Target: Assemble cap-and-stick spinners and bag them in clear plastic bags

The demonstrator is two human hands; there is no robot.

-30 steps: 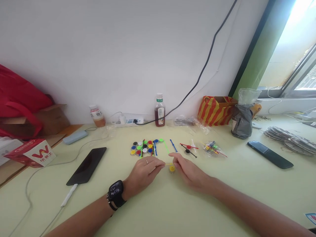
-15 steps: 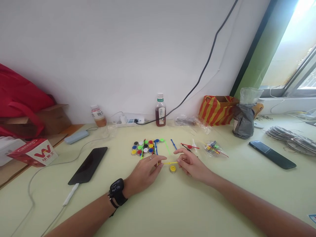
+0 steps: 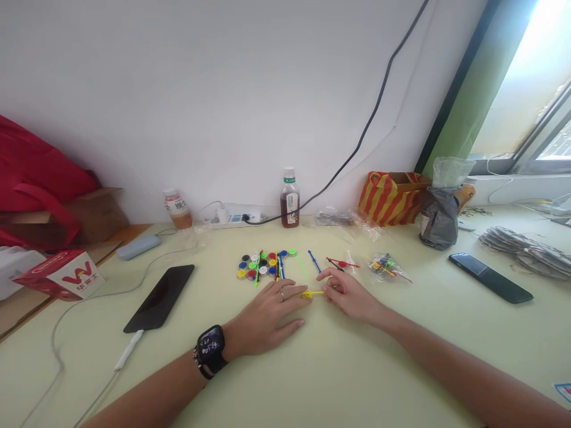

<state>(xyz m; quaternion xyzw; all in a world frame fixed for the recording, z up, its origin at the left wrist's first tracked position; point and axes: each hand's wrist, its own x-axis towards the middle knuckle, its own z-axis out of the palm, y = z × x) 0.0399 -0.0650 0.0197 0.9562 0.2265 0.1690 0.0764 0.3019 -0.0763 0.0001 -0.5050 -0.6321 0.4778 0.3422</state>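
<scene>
My left hand (image 3: 267, 315), with a black watch on the wrist, lies flat on the pale yellow table (image 3: 312, 380), fingers stretched out. Its fingertips touch a small yellow disc (image 3: 307, 294). My right hand (image 3: 350, 295) is closed in a pinch on a thin yellow stick (image 3: 318, 292) whose left end meets the disc. Just beyond my hands lie a cluster of coloured discs (image 3: 261, 266), a green stick (image 3: 301, 265), a blue stick (image 3: 314, 261) and red and black sticks (image 3: 341, 263).
A clear bag of coloured pieces (image 3: 383, 266) lies right of the sticks. Black phones lie at left (image 3: 160, 296) and right (image 3: 489, 277). Along the wall are two bottles (image 3: 289, 199), a power strip (image 3: 232, 218), a striped bag (image 3: 392, 196) and a grey bag (image 3: 439, 217). A red box (image 3: 62, 276) sits far left.
My left hand has opened from a pinch and now lies flat, fingers reaching right. The yellow disc has moved from the table below the stick up to the stick's left end.
</scene>
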